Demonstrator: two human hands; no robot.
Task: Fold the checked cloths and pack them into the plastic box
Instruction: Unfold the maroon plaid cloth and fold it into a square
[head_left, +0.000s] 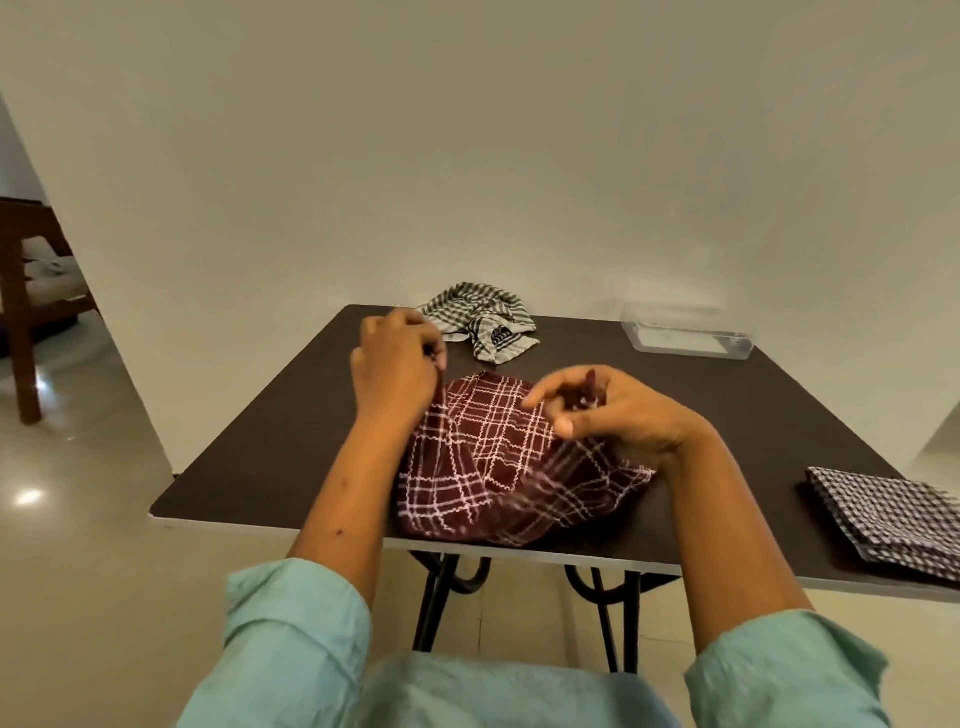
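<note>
My left hand (397, 364) is raised above the table (270, 447), back of the hand toward me, wrist bent, with fingers and thumb pinching the upper left edge of the maroon checked cloth (483, 467) and pulling it up into a taut ridge. My right hand (608, 410) sits lower and to the 3 o'clock side of it. The palm is turned inward and the fingers are curled around another bunched corner of the same cloth, a tip of which pokes up between them. The index finger reaches out toward the left hand, though motion blur hides the exact finger positions. The two hands are apart, each clamped on its own bit of the maroon cloth, and both forearms reach forward from rolled pale green sleeves (296, 634). The rest of the cloth lies rumpled on the table at the 6 o'clock edge, just in front of me, its lower hem close to the table's rim. A crumpled green-and-white checked cloth (480, 322) lies at 12 o'clock by the far edge. The clear plastic box (685, 332) stands at about 2 o'clock, open and well apart from my hands. A folded dark checked cloth (893, 519) lies flat at 4 o'clock near the right corner. A wooden chair (23, 291) stands off the table at 9 o'clock.
</note>
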